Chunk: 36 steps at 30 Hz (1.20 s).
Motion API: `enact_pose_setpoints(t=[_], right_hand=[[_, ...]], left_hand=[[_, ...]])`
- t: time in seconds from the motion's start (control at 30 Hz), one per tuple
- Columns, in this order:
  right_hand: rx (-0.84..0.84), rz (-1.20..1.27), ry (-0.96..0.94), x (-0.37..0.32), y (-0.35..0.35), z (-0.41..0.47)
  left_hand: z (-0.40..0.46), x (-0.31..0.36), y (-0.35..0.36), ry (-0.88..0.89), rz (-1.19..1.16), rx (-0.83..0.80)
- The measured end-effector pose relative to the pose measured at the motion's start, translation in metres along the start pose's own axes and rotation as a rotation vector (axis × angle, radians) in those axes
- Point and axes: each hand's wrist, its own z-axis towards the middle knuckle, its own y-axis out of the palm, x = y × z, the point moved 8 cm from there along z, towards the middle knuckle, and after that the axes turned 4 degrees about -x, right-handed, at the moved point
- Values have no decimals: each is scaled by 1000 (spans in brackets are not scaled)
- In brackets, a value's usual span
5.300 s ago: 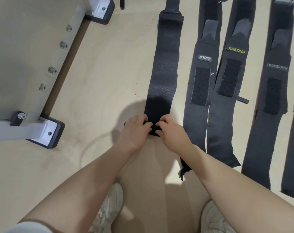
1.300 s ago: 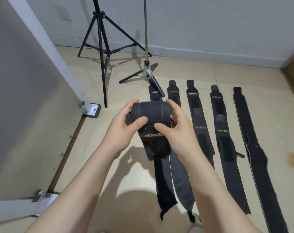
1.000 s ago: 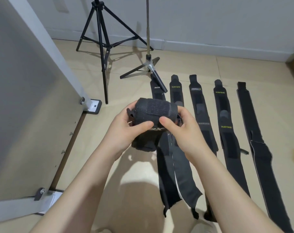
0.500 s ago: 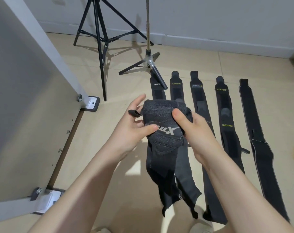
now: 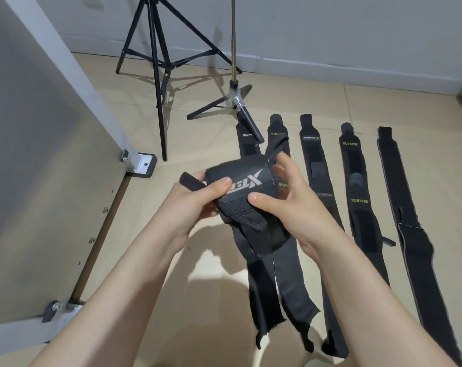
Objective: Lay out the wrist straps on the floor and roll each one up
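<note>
I hold a rolled black wrist strap (image 5: pixel 241 181) with a grey logo in mid-air above the floor. My left hand (image 5: pixel 195 205) grips its left end, thumb across the front, and the strap's loop tab sticks out past my fingers. My right hand (image 5: pixel 285 200) holds the right end, thumb pressed on the flap, fingers curved behind. Several flat black straps lie side by side on the floor: one with a yellow label (image 5: pixel 355 189), one plain at the far right (image 5: pixel 407 229), and others partly hidden under my hands.
A grey panel on a metal frame (image 5: pixel 52 144) stands at the left, with its black foot (image 5: pixel 141 166) on the floor. A black tripod (image 5: pixel 158 56) and a thinner stand (image 5: pixel 234 102) are at the back by the white wall.
The strap lay on the floor when rolling began; now it is lifted off. Over the last second the roll has turned in my hands so the logo faces me and the flap is folding down.
</note>
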Motion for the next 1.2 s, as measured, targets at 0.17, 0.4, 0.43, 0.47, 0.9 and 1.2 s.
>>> enact_pose_setpoints(t=[0.17,0.4,0.43,0.47,0.9,1.2], right_hand=[[-94,-43,-43,-8,4,2],[243,-114,-62,-10,-18,3],[260,-23,-62,-9,-20,4],[268,72,-54,-6,-20,5],[416,499,-97,-8,-29,-3],[516,587,-112,-5,-45,-5]], left_hand=[[-7,-15,16,-232,-230,-77],[-15,-5,25,-130,-209,-68],[-18,-7,30,-136,-236,-88],[-21,-8,37,-147,-276,-110],[-24,1,40,-2,-209,-69],[-25,0,35,-39,-98,-96]])
